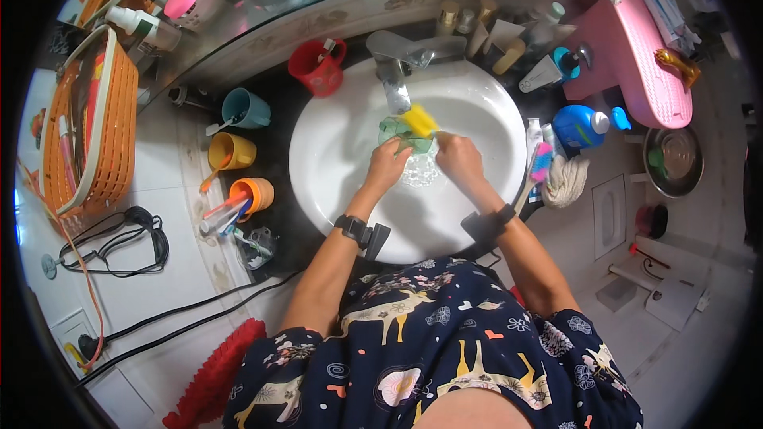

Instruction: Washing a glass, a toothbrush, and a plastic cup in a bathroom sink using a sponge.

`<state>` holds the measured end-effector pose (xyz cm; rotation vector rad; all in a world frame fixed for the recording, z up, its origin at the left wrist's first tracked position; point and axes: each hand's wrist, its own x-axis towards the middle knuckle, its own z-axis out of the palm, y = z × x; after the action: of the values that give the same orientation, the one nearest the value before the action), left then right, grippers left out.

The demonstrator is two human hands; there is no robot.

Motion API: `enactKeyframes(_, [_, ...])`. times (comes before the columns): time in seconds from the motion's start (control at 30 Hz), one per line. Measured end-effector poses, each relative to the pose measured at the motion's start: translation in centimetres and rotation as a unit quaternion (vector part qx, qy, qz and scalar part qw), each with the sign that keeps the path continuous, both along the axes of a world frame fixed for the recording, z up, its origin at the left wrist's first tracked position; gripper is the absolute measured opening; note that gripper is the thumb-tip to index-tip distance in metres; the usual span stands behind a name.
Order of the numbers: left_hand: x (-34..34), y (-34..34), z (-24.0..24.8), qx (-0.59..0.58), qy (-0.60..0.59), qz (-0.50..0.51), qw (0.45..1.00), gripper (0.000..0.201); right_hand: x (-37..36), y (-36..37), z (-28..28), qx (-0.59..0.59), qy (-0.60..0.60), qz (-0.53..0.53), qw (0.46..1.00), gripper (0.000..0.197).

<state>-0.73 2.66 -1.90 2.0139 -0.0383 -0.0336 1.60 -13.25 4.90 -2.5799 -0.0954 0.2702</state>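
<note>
Over the white washbasin (pixel 318 179), my left hand (pixel 388 163) is closed on a clear green cup-like container (pixel 389 129), held beneath the metal faucet (pixel 393 87). My right hand (pixel 461 160) grips a yellow sponge-like scrubber (pixel 420 121), its head against or just over the green container's rim. The scrubber is slightly blurred, and my fingers hide its lower end. Water splashes (pixel 419 171) in the bowl just below both hands. Each wrist wears a black strap with a small block.
A red mug (pixel 316 67) stands at the basin's back left rim. Blue (pixel 248 108), yellow (pixel 232 151) and orange cups (pixel 253 195) line the left side. At right are a blue bottle (pixel 580 127), tubes and a pink-blue brush (pixel 541 162). A glass shelf (pixel 302 4) overhangs the back.
</note>
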Motion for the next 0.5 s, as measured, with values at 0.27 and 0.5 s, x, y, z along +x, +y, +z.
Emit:
enactKeyframes(0.27, [0.0, 0.7, 0.2, 0.099, -0.15, -0.081, 0.98, 0.019, 0.4, -0.5, 0.0, -0.041, 0.049, 0.018, 0.998, 0.019])
enactKeyframes(0.5, [0.2, 1.0, 1.0, 0.105, -0.205, -0.096, 0.968, 0.023, 1.7, -0.7, -0.8, -0.069, 0.063, -0.002, 0.996, 0.018])
